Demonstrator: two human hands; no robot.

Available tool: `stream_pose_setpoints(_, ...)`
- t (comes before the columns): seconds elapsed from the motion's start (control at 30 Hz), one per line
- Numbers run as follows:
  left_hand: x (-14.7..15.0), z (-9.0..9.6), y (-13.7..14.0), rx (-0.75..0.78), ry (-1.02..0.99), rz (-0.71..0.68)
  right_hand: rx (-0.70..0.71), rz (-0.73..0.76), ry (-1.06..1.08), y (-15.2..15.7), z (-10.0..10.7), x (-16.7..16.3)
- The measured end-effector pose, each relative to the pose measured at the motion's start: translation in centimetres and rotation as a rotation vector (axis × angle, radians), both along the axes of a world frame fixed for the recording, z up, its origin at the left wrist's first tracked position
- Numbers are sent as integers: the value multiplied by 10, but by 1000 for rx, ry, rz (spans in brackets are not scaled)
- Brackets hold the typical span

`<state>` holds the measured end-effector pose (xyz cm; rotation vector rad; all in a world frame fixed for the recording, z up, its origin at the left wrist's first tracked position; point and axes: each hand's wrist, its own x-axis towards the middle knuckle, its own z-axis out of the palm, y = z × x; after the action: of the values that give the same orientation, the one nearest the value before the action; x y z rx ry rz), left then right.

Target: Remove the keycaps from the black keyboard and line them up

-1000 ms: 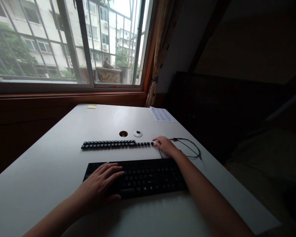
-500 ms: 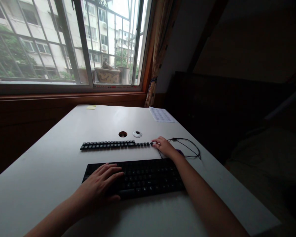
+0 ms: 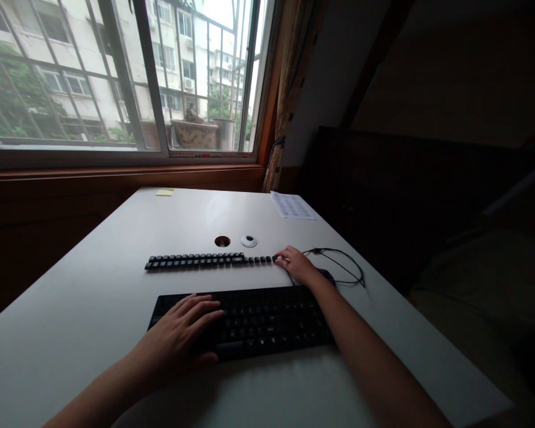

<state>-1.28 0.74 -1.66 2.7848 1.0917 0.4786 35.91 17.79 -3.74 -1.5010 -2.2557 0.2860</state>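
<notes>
My left hand (image 3: 185, 321) lies flat over the left part of a black keyboard (image 3: 267, 324), fingers stretched out and a little apart. My right hand (image 3: 296, 264) reaches past the keyboard's far edge. Its thumb and fingertips are closed around a small black keycap (image 3: 275, 258) at the right end of a line of loose keycaps. Two rows of keycaps (image 3: 194, 260) stand to the left of that line, just beyond the keyboard. My right forearm covers the keyboard's right end.
A black cable (image 3: 361, 276) loops on the white desk (image 3: 93, 279), beside a dark object (image 3: 326, 276) partly behind my right wrist. Farther back are a round desk hole (image 3: 222, 242), a white ring-shaped cover (image 3: 248, 241), printed paper (image 3: 293, 206) and a yellow note (image 3: 164, 192).
My right fingers have closed in slightly at the end keycap. My left hand and the keyboard have not moved; the view has shifted very slightly.
</notes>
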Motion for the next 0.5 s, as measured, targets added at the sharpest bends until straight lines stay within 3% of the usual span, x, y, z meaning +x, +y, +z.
stream_pose_setpoints(0.5,1,1,0,16,-15,-8,-8,3,14,-3,4,-2)
